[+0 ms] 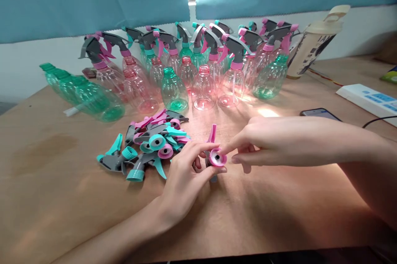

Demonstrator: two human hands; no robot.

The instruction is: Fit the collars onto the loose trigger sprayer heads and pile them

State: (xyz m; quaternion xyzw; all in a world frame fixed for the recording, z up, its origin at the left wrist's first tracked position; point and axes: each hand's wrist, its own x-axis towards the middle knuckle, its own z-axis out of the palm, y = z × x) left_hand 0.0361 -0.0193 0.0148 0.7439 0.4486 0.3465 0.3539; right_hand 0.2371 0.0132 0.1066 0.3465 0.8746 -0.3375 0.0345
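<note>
A trigger spray head (218, 157) with a pink collar and pink trigger is pinched between the thumb and fingers of my left hand (186, 173). Its collar opening faces me and shows a white disc with a dark hole. Beside it is my right hand (257, 144), index finger stretched to the collar's rim and thumb apart from it. The other right fingers are curled, and nothing shows in that hand. Left of my hands lies a pile of loose spray heads (151, 136) in grey with pink or turquoise parts.
Behind my hands stand several clear pink bottles (204, 90) and green bottles (173, 90), many with spray heads on. More green bottles (93, 94) stand at the left. A tumbler (316, 45), a phone (321, 113) and a power strip (369, 98) are on the right of the wooden table (77, 198).
</note>
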